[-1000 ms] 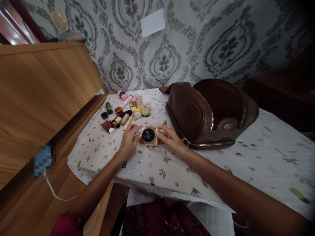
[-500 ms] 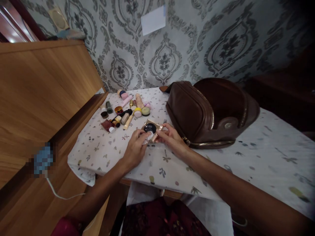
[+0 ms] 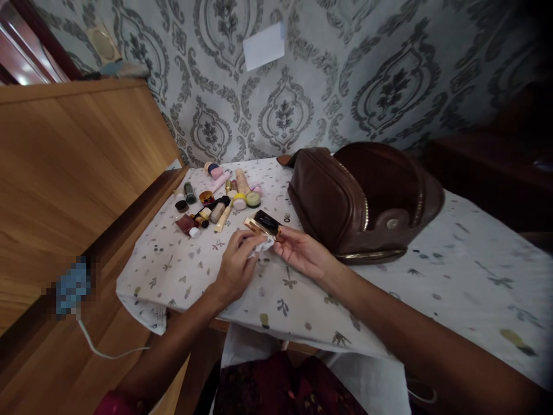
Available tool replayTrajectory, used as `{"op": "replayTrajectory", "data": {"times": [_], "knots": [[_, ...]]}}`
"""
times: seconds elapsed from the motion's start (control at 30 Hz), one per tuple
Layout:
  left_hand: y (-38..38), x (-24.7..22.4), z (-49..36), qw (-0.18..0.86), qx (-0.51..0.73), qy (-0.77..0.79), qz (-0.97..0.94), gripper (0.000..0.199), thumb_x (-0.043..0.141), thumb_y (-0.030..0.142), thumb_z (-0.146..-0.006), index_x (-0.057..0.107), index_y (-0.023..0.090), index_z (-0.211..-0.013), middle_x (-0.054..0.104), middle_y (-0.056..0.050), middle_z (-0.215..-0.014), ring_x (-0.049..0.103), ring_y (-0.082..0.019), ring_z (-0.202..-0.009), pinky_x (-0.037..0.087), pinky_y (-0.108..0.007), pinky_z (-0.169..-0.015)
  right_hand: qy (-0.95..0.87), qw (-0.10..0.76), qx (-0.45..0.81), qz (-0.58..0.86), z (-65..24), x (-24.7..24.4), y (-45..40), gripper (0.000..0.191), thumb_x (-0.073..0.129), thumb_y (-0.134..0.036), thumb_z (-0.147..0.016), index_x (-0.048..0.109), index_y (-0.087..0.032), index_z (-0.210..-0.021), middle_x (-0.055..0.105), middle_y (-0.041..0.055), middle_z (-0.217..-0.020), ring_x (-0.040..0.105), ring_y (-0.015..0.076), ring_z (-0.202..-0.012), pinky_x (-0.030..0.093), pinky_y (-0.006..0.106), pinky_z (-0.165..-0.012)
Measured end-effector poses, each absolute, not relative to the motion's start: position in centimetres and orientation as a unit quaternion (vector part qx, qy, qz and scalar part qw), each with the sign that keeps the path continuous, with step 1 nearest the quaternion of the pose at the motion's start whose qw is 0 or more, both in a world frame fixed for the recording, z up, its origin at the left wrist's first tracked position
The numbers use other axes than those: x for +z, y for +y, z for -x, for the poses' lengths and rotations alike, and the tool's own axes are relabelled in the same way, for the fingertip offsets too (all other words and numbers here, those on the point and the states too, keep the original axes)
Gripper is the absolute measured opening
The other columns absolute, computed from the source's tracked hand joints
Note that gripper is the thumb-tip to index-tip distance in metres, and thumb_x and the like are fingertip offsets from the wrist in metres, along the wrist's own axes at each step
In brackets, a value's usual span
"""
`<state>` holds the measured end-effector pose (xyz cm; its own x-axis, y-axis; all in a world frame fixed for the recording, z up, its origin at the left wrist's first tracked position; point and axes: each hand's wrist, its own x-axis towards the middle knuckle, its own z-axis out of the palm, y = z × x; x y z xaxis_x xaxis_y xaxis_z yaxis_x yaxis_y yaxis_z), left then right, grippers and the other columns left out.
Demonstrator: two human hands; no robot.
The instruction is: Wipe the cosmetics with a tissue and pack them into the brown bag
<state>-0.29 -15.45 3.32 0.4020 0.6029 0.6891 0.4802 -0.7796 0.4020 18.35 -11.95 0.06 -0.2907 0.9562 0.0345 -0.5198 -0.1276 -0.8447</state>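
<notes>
I've the left hand [image 3: 237,265] pinching tissue [image 3: 263,246], right hand [image 3: 305,253] clamped on the compact [image 3: 265,220], apparently wiping; next calls for steadiness

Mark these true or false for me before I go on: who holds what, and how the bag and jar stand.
1. The right hand holds the gold-and-black compact. True.
2. The yellow-and-pink jar is left of the brown leather bag. True.
3. The bag is zipped shut. False: its top is open.
4. The left hand holds a crumpled white cloth or tissue. True.
5. The compact lies inside the bag. False: it is outside, in hand.
</notes>
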Motion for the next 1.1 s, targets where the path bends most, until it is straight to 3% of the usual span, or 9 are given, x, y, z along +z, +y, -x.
{"op": "replayTrajectory", "data": {"times": [0.1,0.23,0.4,0.5,0.6,0.77,0.87,1.0,1.1], "knots": [[-14.9,4.3,0.7,0.064,0.49,0.36,-0.792,0.023,0.051,0.018,-0.095,0.065,0.019,-0.113,0.06,-0.008,-0.103,0.06,-0.019,-0.1,0.051,-0.034,-0.089,-0.305,0.495,0.773,0.253,-18.4,0.5,-12.2,0.007,0.062,-0.023,-0.087,0.063,-0.019,-0.092,0.067,0.0057,-0.085,0.064,0.0156,-0.077,0.057,0.025,-0.067],[-14.2,4.8,1.2,0.107,0.538,0.411,-0.728,0.019,0.054,0.027,-0.095,0.064,0.019,-0.109,0.064,-0.008,-0.106,0.061,-0.02,-0.103,0.05,-0.036,-0.093,-0.282,0.501,0.782,0.241,-18.4,0.7,-12.4,0.004,0.064,-0.022,-0.088,0.062,-0.02,-0.091,0.066,0.0024,-0.08,0.063,0.0126,-0.07,0.057,0.023,-0.066],[-13.7,4.5,2.0,0.254,0.518,0.383,-0.721,0.042,0.049,0.036,-0.097,0.051,0.02,-0.135,0.058,-0.013,-0.137,0.055,-0.025,-0.127,0.045,-0.039,-0.105,-0.294,0.51,0.775,0.233,-18.2,0.8,-12.7,0.011,0.065,-0.02,-0.087,0.063,-0.019,-0.097,0.07,0.0039,-0.092,0.067,0.0119,-0.076,0.057,0.023,-0.071],[-13.4,5.0,2.3,0.297,0.456,0.313,-0.778,0.047,0.052,0.04,-0.095,0.051,0.02,-0.137,0.051,-0.013,-0.147,0.045,-0.029,-0.138,0.036,-0.045,-0.114,-0.26,0.479,0.813,0.206,-17.9,1.0,-13.2,0.01,0.059,-0.014,-0.089,0.064,-0.013,-0.097,0.071,0.0063,-0.095,0.068,0.011,-0.076,0.057,0.021,-0.072],[-13.3,5.9,2.4,0.277,0.413,0.296,-0.816,0.042,0.052,0.038,-0.095,0.056,0.02,-0.133,0.05,-0.013,-0.147,0.043,-0.03,-0.139,0.034,-0.047,-0.116,-0.247,0.448,0.84,0.179,-17.5,1.2,-13.7,0.012,0.054,-0.014,-0.092,0.065,-0.01,-0.096,0.07,0.0057,-0.085,0.066,0.0113,-0.067,0.058,0.023,-0.068],[-13.1,6.9,2.6,0.269,0.358,0.332,-0.83,0.036,0.051,0.036,-0.095,0.058,0.022,-0.128,0.062,-0.01,-0.131,0.057,-0.027,-0.124,0.047,-0.041,-0.105,-0.232,0.434,0.845,0.209,-16.9,1.6,-14.0,0.022,0.043,-0.017,-0.098,0.063,-0.008,-0.101,0.069,0.0053,-0.075,0.066,0.0123,-0.062,0.057,0.023,-0.06],[-12.6,7.3,2.9,0.289,0.339,0.352,-0.823,0.035,0.054,0.039,-0.093,0.061,0.024,-0.124,0.063,-0.008,-0.127,0.057,-0.027,-0.121,0.051,-0.038,-0.099,-0.253,0.422,0.84,0.23,-17.0,2.2,-14.5,0.031,0.044,-0.035,-0.101,0.062,-0.011,-0.101,0.066,0.0036,-0.07,0.066,0.0136,-0.059,0.058,0.027,-0.063],[-12.0,7.4,3.2,0.327,0.351,0.368,-0.796,0.041,0.056,0.043,-0.09,0.062,0.021,-0.125,0.066,-0.008,-0.12,0.058,-0.028,-0.119,0.049,-0.039,-0.101,-0.367,0.392,0.816,0.212,-18.0,3.9,-16.0,0.06,0.04,-0.07,-0.091,0.058,-0.015,-0.106,0.066,0.0036,-0.074,0.071,0.0188,-0.066,0.058,0.03,-0.063],[-12.0,7.2,2.7,0.363,0.353,0.372,-0.778,0.046,0.056,0.046,-0.09,0.062,0.02,-0.127,0.068,-0.007,-0.115,0.063,-0.026,-0.107,0.053,-0.036,-0.094,-0.482,0.396,0.738,0.257,-19.3,5.8,-17.2,0.056,0.055,-0.071,-0.083,0.053,-0.02,-0.108,0.061,-0.0022,-0.071,0.069,0.0171,-0.058,0.054,0.026,-0.052]]}}
